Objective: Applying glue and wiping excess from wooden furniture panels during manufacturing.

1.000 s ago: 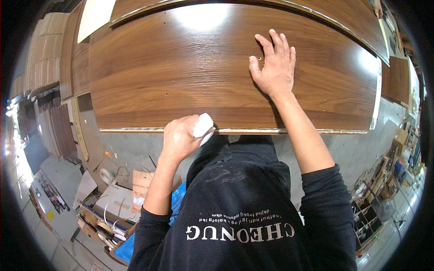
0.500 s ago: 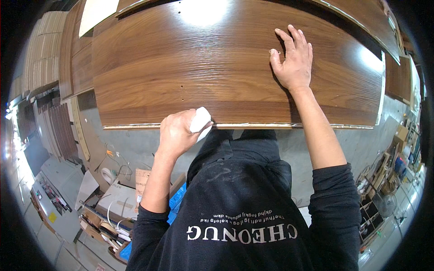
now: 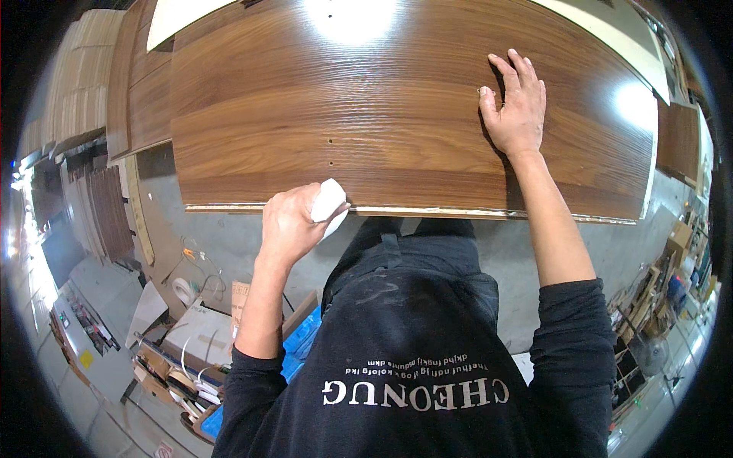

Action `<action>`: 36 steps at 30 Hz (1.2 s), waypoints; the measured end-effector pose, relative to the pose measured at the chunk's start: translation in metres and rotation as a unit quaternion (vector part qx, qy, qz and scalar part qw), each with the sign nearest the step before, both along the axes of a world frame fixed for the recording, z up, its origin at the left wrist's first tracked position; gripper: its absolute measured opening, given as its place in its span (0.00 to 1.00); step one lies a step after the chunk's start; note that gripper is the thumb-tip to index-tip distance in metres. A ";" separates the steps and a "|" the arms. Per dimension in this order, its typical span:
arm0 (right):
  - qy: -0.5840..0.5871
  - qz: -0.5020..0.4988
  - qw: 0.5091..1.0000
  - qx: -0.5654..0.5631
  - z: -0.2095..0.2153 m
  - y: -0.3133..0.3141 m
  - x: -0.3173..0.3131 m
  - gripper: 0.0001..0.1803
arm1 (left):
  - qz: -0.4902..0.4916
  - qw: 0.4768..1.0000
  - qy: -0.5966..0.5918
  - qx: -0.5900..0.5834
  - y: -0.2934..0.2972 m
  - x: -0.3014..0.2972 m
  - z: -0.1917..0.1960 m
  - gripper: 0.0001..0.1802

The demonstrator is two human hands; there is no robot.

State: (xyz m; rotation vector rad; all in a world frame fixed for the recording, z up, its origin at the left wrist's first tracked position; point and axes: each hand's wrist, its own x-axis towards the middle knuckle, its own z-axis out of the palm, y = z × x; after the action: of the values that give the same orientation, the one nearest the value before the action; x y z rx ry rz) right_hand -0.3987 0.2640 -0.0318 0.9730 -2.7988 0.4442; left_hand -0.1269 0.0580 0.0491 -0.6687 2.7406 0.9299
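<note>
Grey workshop floor [image 3: 229,237] spreads below the near edge of the work, crowded on the left with a blue bin [image 3: 301,343], cardboard boxes [image 3: 202,336], loose cables and a pale machine [image 3: 92,320]; on the far right, shelving [image 3: 649,320] packed with small items runs toward the rim.

Nearest the camera, the person's dark sweatshirt fills the lower middle, both forearms rising from it. Left hand [image 3: 294,221] sits at the near edge of the wood panel [image 3: 366,114], its grip clenched around a small white block [image 3: 328,202], which is pressed against the pale raw edge strip [image 3: 458,212] of the panel, roughly left of that edge's midpoint.

Farther in, the broad walnut-toned panel lies flat, glossy, with glare spots and a few small drilled holes [image 3: 330,153] left of centre. Right hand [image 3: 515,107] rests palm-down on the panel toward its far right part, fingers spread, grasping nothing.

Beyond the far edge, paler boards [image 3: 183,23] peek out, and more dark panels [image 3: 137,99] are stacked at the left.
</note>
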 end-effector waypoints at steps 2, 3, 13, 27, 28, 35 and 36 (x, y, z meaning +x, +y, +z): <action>0.000 0.004 1.000 -0.003 0.000 0.001 -0.001 0.28 | 0.001 1.000 0.004 0.002 -0.004 0.003 0.000 0.15; 0.001 0.006 1.000 -0.005 -0.001 0.002 -0.002 0.28 | 0.001 1.000 -0.002 -0.013 -0.006 0.004 -0.001 0.15; 0.006 0.011 1.000 -0.008 -0.002 0.005 -0.005 0.27 | 0.039 0.998 -0.028 -0.043 -0.023 0.019 0.003 0.17; 0.019 0.012 1.000 -0.001 -0.005 0.010 -0.005 0.27 | 0.060 0.990 -0.071 -0.106 -0.057 0.050 0.009 0.15; 0.019 0.010 1.000 0.000 -0.006 0.010 -0.004 0.27 | 0.066 0.990 -0.079 -0.099 -0.058 0.052 0.010 0.15; 0.046 0.023 0.999 -0.001 -0.006 0.016 -0.010 0.27 | 0.064 0.984 -0.082 -0.148 -0.069 0.058 0.005 0.16; 0.048 0.023 0.999 0.005 -0.003 0.016 -0.009 0.27 | 0.060 0.984 -0.075 -0.152 -0.072 0.061 0.000 0.16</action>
State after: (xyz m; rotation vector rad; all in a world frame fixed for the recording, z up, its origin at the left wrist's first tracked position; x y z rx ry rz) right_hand -0.4074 0.2804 -0.0343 1.0335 -2.7021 0.3785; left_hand -0.0656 -0.0144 0.0490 -0.9218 2.7546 0.4584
